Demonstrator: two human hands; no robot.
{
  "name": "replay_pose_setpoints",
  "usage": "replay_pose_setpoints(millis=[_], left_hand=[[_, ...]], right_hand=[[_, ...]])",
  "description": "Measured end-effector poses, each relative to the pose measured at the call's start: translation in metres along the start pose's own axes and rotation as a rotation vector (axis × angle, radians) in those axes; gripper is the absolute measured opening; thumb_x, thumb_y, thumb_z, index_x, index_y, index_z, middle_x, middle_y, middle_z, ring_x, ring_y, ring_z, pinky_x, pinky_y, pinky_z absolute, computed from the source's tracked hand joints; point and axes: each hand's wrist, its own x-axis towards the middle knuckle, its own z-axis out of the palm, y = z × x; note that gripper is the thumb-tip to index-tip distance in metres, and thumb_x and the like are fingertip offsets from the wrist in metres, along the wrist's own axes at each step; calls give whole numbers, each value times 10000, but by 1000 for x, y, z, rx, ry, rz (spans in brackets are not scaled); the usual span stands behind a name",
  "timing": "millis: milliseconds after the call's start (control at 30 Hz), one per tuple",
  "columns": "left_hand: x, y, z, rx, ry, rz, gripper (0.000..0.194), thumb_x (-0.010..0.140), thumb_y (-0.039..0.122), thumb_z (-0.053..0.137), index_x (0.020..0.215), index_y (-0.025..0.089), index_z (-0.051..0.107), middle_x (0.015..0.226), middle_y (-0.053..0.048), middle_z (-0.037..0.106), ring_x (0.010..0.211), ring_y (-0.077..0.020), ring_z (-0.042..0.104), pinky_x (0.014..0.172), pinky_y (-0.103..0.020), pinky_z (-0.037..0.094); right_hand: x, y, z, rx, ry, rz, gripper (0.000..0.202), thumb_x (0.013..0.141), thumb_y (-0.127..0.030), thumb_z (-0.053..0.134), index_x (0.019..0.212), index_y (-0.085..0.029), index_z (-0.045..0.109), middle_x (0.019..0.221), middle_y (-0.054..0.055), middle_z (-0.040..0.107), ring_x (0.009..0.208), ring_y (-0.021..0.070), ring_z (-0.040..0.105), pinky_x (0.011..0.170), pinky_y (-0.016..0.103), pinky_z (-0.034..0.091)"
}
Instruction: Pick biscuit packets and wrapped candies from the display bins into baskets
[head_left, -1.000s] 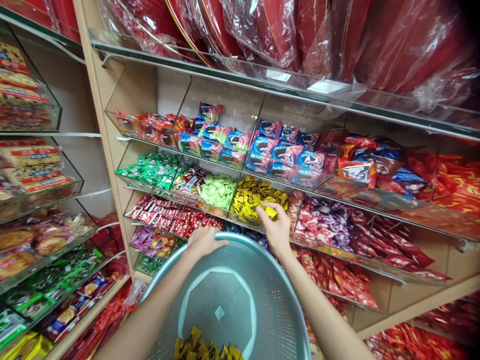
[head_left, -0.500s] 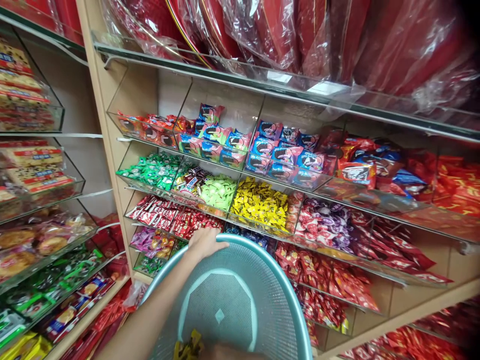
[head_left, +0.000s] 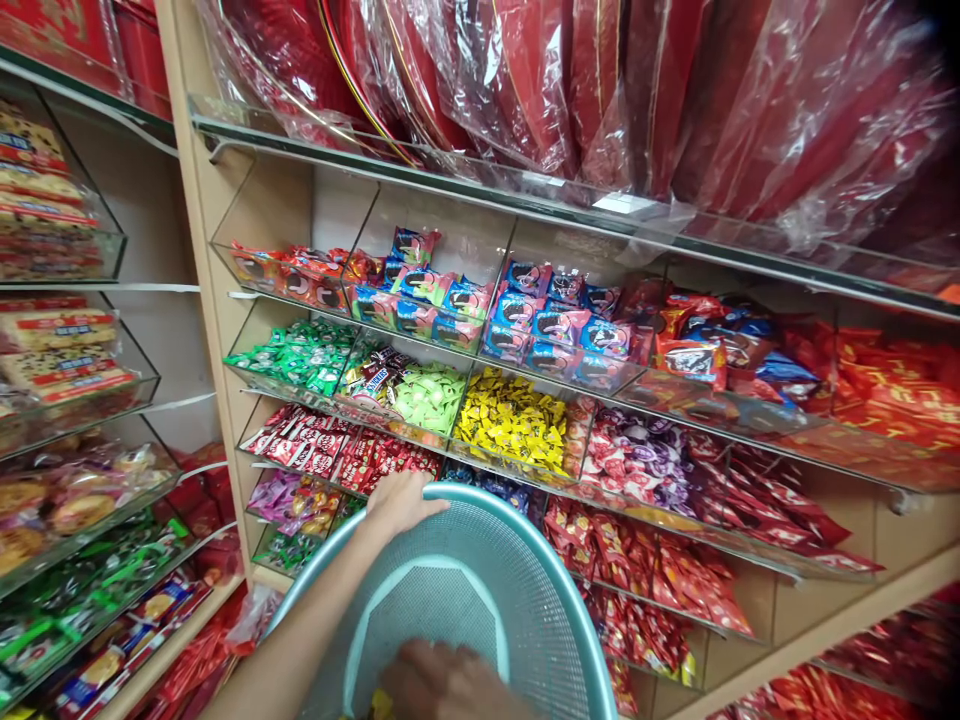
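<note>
My left hand (head_left: pixel 401 503) is closed over the far rim of a light teal mesh plastic basket (head_left: pixel 541 610), thumb along the edge. The basket tilts toward me, showing its inside and octagonal base. Inside, low in the view, my right hand (head_left: pixel 454 685) is smeared by motion, so its fingers do not show clearly. Beside it lie some yellow-wrapped candies (head_left: pixel 381 704), partly cut off by the lower edge. Beyond the rim, a shelf bin holds many yellow-wrapped candies (head_left: pixel 514 425).
Clear-fronted bins hold green candies (head_left: pixel 300 352), blue-and-pink snack packs (head_left: pixel 559 325), purple-and-white candies (head_left: pixel 645 450) and red packets (head_left: pixel 705 580). Plastic-wrapped red items (head_left: pixel 510 90) fill the glass shelf (head_left: pixel 525 190) above. Packaged biscuits (head_left: pixel 67 350) sit on shelves at left.
My right hand has risen into fuller view inside the basket, in front of the yellow candies. My left hand stays on the rim. The shelves sit slightly lower in view.
</note>
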Motion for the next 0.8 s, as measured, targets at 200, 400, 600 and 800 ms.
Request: replay_pose_setpoints(millis=[200, 400, 600, 800], left_hand=[[-1, -3, 1, -5, 6, 3, 561, 712, 699, 392, 917, 234, 629, 863, -89, 687, 853, -271, 635, 707, -337, 469], [-3, -4, -2, -18, 11, -4, 536, 712, 690, 409, 881, 231, 628, 853, -90, 692, 840, -272, 639, 697, -335, 467], [-3, -3, -4, -45, -1, -32, 534, 708, 680, 432, 908, 229, 634, 863, -94, 691, 858, -269, 634, 716, -332, 459], [-3, -9, -3, -31, 5, -43, 534, 711, 680, 423, 896, 226, 634, 864, -98, 690, 860, -277, 632, 709, -338, 457]], right_hand=[[21, 57, -173, 8, 408, 43, 338, 876, -224, 410, 1208, -250, 464, 1154, 74, 529, 1079, 196, 497, 927, 380, 420], [56, 155, -215, 79, 350, 357, 446, 742, -253, 617, 1166, -163, 510, 1171, 109, 524, 876, 172, 584, 793, 342, 484], [90, 168, -206, -5, 145, 449, 506, 684, -428, 667, 1086, -132, 587, 1116, 109, 601, 1019, 215, 561, 878, 306, 432], [98, 169, -203, -139, 69, 489, 565, 632, -418, 711, 1107, -140, 585, 1133, 145, 573, 1038, 271, 536, 866, 342, 414]])
